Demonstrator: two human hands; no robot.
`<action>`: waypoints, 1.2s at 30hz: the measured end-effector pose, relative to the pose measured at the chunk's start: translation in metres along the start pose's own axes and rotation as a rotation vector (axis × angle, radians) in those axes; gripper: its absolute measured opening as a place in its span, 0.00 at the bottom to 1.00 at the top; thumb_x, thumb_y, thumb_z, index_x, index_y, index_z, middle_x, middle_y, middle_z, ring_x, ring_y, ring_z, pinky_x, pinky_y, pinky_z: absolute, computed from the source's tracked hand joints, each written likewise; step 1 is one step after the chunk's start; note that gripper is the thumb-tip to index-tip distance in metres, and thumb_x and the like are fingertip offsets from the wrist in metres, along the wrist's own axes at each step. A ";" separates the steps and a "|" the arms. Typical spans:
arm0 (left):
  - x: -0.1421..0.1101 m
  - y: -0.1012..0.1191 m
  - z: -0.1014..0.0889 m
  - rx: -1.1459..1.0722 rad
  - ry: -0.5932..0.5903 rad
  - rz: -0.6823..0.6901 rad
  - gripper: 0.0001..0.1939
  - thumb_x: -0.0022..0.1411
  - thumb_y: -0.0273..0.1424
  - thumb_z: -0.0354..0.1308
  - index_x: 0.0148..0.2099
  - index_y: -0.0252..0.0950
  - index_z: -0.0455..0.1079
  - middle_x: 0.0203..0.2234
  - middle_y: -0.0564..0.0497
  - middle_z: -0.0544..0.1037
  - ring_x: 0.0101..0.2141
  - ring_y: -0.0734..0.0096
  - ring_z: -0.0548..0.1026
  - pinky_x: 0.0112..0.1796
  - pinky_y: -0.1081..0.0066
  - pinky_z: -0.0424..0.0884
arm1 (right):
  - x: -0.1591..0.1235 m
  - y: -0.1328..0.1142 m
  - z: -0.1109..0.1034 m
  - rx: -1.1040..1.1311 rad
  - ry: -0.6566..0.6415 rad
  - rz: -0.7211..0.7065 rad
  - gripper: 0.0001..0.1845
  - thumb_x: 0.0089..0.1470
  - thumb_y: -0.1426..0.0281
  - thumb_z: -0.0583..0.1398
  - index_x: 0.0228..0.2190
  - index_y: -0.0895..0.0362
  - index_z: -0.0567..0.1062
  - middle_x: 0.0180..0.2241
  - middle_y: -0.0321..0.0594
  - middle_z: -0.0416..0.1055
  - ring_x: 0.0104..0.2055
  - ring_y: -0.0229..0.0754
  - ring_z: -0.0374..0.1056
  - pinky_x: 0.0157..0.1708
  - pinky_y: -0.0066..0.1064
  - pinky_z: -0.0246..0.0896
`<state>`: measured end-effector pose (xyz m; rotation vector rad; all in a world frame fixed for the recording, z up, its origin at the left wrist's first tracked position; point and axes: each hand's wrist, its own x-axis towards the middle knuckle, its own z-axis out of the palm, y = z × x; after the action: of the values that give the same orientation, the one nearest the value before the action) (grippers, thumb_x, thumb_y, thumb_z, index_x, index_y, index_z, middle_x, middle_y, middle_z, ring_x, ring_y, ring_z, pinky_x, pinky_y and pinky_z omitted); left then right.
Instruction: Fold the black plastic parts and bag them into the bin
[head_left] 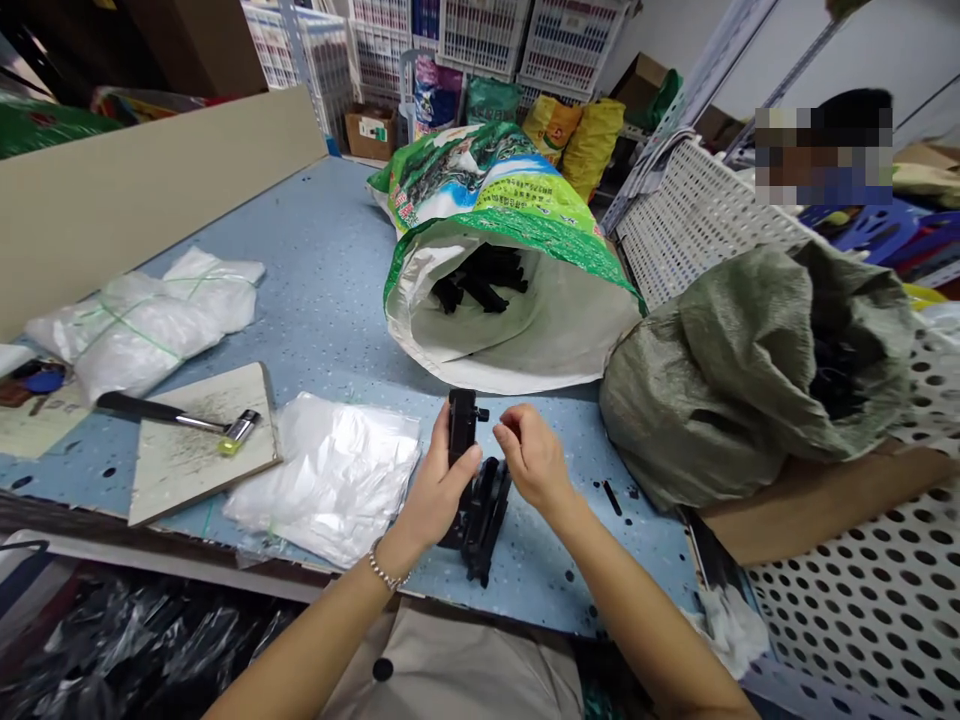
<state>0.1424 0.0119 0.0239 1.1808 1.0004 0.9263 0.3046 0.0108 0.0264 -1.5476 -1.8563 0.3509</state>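
Note:
My left hand (433, 495) is wrapped round a black plastic part (462, 420), held upright above the table. A small black knob (483, 414) sticks out of the part's right side. Just right of that knob, my right hand (534, 462) has its fingers curled together; whatever they may hold is hidden. Below and between my hands, more black parts (487, 525) lie on the blue table (322, 230). A large printed sack (502, 190) lies with its mouth towards me, and similar black pieces (484, 278) show inside it.
Clear plastic bags (337, 470) lie left of my hands, beside a board (187, 450) bearing a hammer (238, 432). A tied plastic bundle (150, 310) lies farther left. An olive sack (720, 370) and perforated white crate (862, 600) stand right. Another person (825, 150) is behind.

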 end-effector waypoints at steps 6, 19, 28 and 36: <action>-0.020 0.015 -0.003 -0.080 -0.044 -0.133 0.39 0.63 0.45 0.55 0.69 0.45 0.42 0.41 0.47 0.72 0.31 0.68 0.72 0.34 0.66 0.73 | 0.026 0.016 -0.008 -0.236 -0.080 -0.524 0.13 0.65 0.63 0.49 0.38 0.58 0.69 0.34 0.46 0.68 0.35 0.45 0.61 0.36 0.36 0.58; -0.029 0.010 -0.014 0.421 0.031 0.151 0.38 0.63 0.40 0.53 0.70 0.37 0.43 0.62 0.38 0.58 0.62 0.51 0.56 0.60 0.51 0.53 | 0.015 -0.011 0.000 0.655 -0.614 0.318 0.26 0.63 0.50 0.43 0.30 0.56 0.66 0.20 0.31 0.58 0.20 0.35 0.52 0.20 0.27 0.51; -0.027 0.030 -0.021 -0.094 -0.098 -0.264 0.38 0.60 0.42 0.57 0.68 0.41 0.47 0.25 0.54 0.70 0.24 0.68 0.70 0.26 0.68 0.70 | 0.035 -0.005 -0.029 -0.323 -0.404 -0.618 0.20 0.66 0.60 0.47 0.30 0.57 0.71 0.28 0.45 0.68 0.31 0.44 0.60 0.31 0.35 0.55; -0.033 0.025 -0.022 -0.047 -0.077 -0.207 0.38 0.60 0.42 0.57 0.68 0.42 0.47 0.26 0.53 0.70 0.25 0.68 0.71 0.27 0.69 0.70 | 0.024 -0.016 -0.005 0.263 -0.488 -0.107 0.32 0.63 0.51 0.40 0.21 0.55 0.68 0.16 0.30 0.56 0.19 0.36 0.51 0.19 0.28 0.52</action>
<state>0.1105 -0.0095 0.0512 1.0442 1.0126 0.7315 0.2944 0.0278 0.0476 -1.2501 -2.1388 0.9502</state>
